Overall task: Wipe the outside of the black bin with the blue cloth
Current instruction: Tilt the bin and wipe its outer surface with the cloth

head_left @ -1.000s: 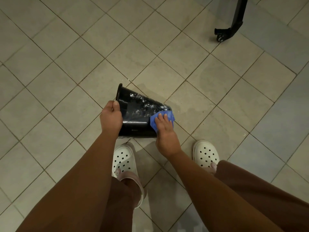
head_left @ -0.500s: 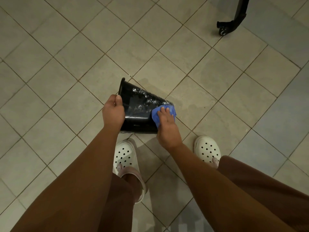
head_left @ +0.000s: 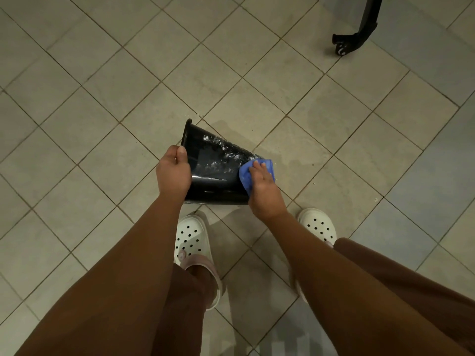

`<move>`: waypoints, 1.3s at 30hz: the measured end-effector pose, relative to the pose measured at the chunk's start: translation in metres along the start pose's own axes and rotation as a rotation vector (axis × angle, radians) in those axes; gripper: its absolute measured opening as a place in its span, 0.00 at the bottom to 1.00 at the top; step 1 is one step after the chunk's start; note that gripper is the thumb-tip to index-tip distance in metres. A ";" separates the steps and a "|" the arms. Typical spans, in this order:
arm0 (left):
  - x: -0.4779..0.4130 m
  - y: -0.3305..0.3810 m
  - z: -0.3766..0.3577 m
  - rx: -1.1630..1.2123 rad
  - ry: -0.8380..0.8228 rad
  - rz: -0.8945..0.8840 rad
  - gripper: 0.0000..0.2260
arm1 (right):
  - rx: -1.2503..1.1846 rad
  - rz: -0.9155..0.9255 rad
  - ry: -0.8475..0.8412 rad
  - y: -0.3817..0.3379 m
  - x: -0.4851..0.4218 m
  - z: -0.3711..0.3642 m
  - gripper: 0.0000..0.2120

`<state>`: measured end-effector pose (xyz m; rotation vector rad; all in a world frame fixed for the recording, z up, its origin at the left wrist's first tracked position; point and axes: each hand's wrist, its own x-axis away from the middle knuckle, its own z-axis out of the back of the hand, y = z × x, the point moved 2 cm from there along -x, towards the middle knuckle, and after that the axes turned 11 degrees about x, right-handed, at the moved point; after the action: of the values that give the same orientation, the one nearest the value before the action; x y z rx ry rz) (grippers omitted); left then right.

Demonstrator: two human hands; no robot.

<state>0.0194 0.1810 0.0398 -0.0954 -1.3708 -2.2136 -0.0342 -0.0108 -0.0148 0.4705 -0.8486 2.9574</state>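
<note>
While a person stands over a pale square-tiled floor [head_left: 102, 98], a tapered black plastic bin [head_left: 216, 173] lies tipped on its side just ahead of their feet. Its open mouth is to the left and its narrower base to the right. The left hand [head_left: 173, 173] grips the bin's rim at the mouth. The thumb lies along the outer wall and the fingers are curled over the edge, their tips hidden inside. The right hand [head_left: 262, 186] presses a crumpled blue cloth [head_left: 245, 178] against the outer wall at the base end. Its fingers [head_left: 258, 167] are spread out over the fabric rather than clenched round it. White, foamy streaks run along the bin's upper side between the two hands, while the nearer side shows a glossy sheen. A darker, damp-looking patch marks the tiles just beyond the base. Whether the bin's underside touches the floor cannot be told from this angle. Below the bin are two white perforated clogs [head_left: 191, 235], one under each forearm, and brown trouser legs fill the lower edge. Well apart, at top right, stands a black furniture leg ending in a small caster [head_left: 357, 32].
</note>
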 end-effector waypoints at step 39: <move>-0.004 -0.004 0.004 -0.031 -0.025 -0.015 0.14 | 0.028 0.012 -0.024 -0.018 0.009 -0.004 0.29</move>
<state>0.0197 0.1873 0.0374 -0.1242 -1.3550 -2.2536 -0.0421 0.0055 -0.0059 0.5055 -0.8167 2.9841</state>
